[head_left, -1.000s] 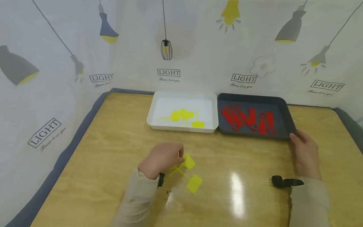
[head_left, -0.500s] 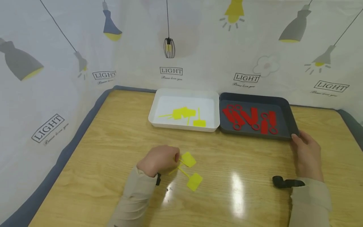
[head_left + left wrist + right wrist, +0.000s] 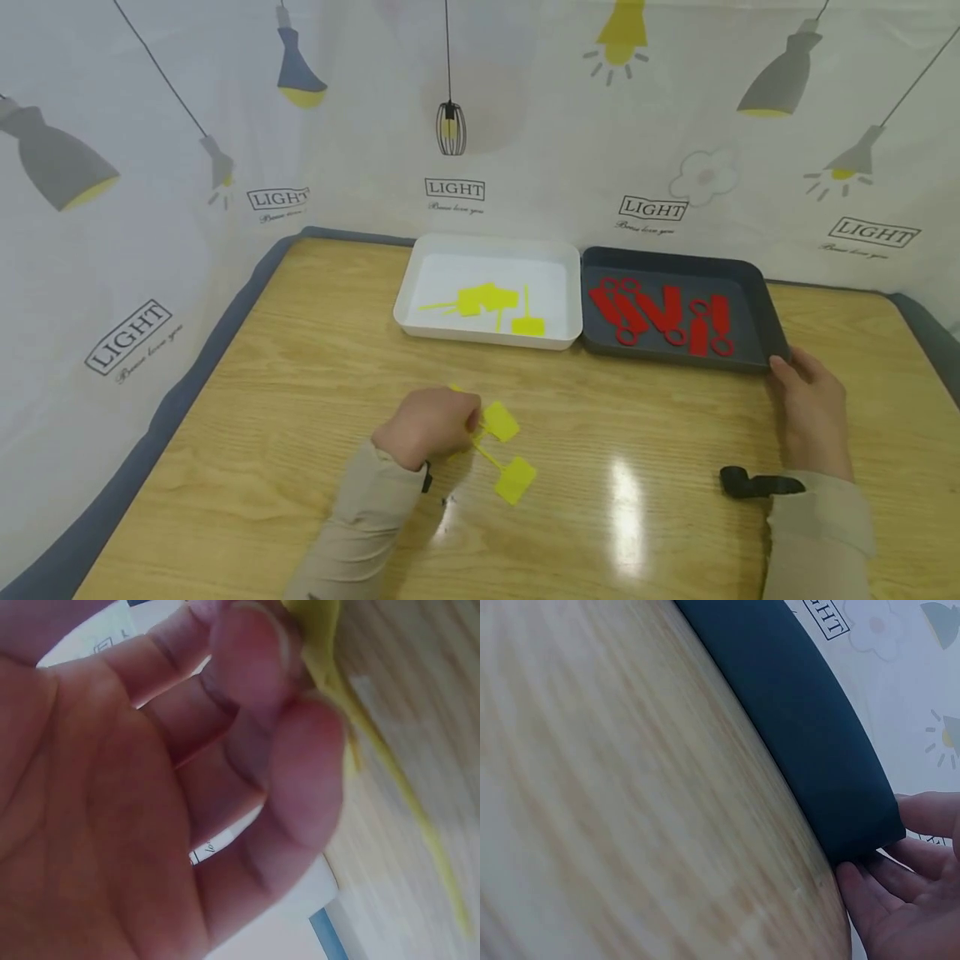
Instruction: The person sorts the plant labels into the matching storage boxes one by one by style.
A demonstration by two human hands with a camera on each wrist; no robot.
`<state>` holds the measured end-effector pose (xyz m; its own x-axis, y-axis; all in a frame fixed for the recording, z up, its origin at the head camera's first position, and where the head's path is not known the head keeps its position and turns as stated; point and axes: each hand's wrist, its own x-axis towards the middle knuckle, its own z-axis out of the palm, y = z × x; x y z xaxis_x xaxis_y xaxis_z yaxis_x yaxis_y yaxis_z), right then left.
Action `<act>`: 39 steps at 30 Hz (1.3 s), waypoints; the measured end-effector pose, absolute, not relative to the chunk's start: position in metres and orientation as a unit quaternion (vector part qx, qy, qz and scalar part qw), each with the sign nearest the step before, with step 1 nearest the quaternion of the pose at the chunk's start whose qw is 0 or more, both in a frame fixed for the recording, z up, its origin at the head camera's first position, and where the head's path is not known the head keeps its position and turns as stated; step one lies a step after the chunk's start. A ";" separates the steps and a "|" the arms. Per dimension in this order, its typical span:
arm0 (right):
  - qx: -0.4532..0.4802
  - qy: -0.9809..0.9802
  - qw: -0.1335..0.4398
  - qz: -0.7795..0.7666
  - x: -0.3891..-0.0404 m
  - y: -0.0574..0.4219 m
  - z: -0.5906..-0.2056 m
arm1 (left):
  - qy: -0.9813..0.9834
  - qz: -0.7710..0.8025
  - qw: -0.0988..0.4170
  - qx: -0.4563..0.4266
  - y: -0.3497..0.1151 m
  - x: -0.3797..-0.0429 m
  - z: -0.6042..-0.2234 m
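My left hand [image 3: 431,423] is low over the table with its fingers curled together. Beside it lie two yellow tags with thin stems, an upper tag [image 3: 500,422] and a lower tag [image 3: 515,480]. In the left wrist view, thumb and finger pinch at a yellow tag [image 3: 319,634]; a long stem runs down past the fingertips, and the grip is partly hidden. My right hand [image 3: 813,408] holds the near right corner of the dark grey tray [image 3: 776,342], thumb in front and fingers round the side. The right wrist view shows this right hand [image 3: 907,892] at the tray's corner.
Left of the dark tray, touching it, stands a white tray [image 3: 487,337] with several yellow tags [image 3: 487,298]. Several red flat pieces with ring ends [image 3: 671,308] lie in the dark tray. A lamp-printed cloth [image 3: 525,125] walls the back and left of the wooden table [image 3: 300,358].
The view has shifted slightly. My left hand has made small movements by the yellow tags, and a yellow bit now shows above its knuckles. My right hand stays at the tray's corner.
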<state>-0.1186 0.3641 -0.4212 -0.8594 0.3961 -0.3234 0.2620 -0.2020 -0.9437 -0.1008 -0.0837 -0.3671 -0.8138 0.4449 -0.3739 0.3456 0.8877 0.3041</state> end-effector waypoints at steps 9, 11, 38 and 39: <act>-0.265 -0.639 0.046 0.720 -0.119 0.366 -0.423 | 0.955 0.095 0.190 0.205 -0.082 -0.102 -0.369; -0.263 -0.643 0.042 0.718 -0.119 0.366 -0.423 | 0.955 0.094 0.189 0.207 -0.083 -0.103 -0.370; -0.256 -0.613 0.048 0.746 -0.119 0.366 -0.425 | 0.940 0.157 0.208 0.219 -0.090 -0.110 -0.371; -0.253 -0.615 0.047 0.745 -0.119 0.365 -0.425 | 0.941 0.163 0.205 0.215 -0.091 -0.111 -0.370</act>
